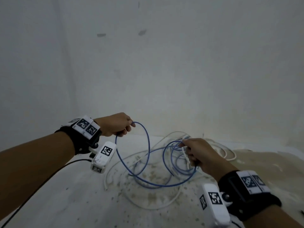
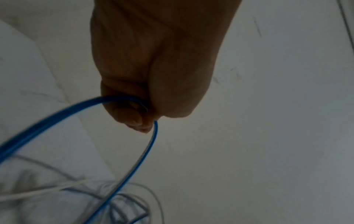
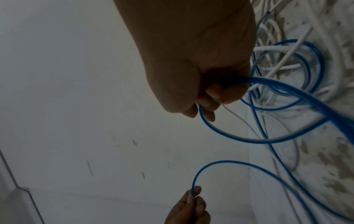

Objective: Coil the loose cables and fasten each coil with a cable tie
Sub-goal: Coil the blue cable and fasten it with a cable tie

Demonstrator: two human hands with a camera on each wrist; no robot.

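Fingers (image 2: 134,115) of the left hand (image 1: 115,125) pinch the thin blue round cable (image 1: 148,145); right hand (image 1: 199,155) grips its gathered loops, white cables (image 1: 220,148) lying just beyond.

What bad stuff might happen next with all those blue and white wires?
1. The blue cable lies mixed in with the white cables on the floor, so pulling it may drag them along or make a knot.
2. The right hand grips several blue loops, and a white strand seems caught in that grip; it might get wound into the coil.
3. The left hand only pinches one loop, so it might slip out.
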